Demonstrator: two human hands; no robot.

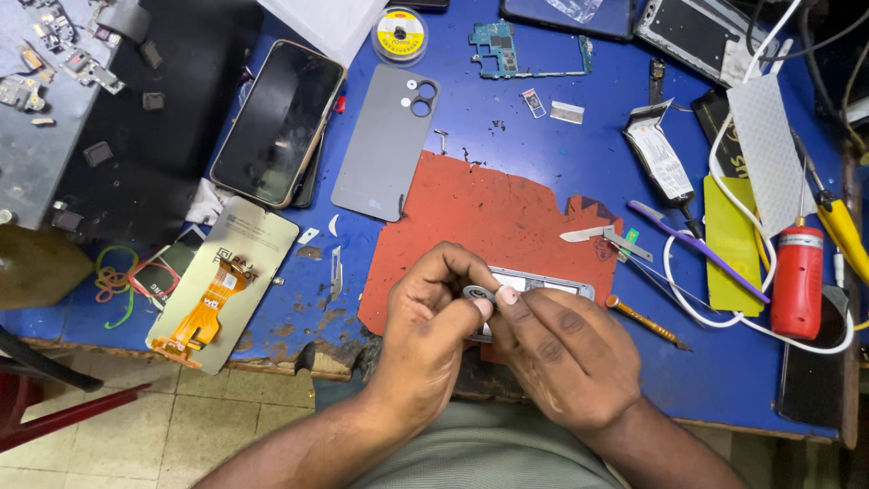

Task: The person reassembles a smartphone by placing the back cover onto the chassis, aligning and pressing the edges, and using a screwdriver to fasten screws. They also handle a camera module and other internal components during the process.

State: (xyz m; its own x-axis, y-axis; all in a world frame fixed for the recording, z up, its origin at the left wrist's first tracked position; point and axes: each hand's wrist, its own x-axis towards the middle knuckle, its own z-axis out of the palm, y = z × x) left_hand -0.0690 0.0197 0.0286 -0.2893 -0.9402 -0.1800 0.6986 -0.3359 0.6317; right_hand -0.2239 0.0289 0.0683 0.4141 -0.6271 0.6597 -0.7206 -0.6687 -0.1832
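Both hands meet over the near edge of a worn red mat (pixel 489 213) on the blue bench. My left hand (pixel 425 340) and my right hand (pixel 566 358) pinch a small grey flat part (pixel 477 293) between their thumbs and fingertips. Beneath the hands lies a silvery phone frame (pixel 552 282), mostly hidden. A metal blade tool (pixel 593 235) rests on the mat just beyond the right hand. An orange-handled screwdriver (pixel 644 322) lies to the right of the frame.
A grey phone back cover (pixel 385 149), a dark phone (pixel 276 122) and a display panel with an orange flex cable (pixel 222 281) lie to the left. A green circuit board (pixel 525 50) sits at the back. Right side holds a red tool (pixel 798 281), white cable (pixel 724 317), yellow card (pixel 731 244).
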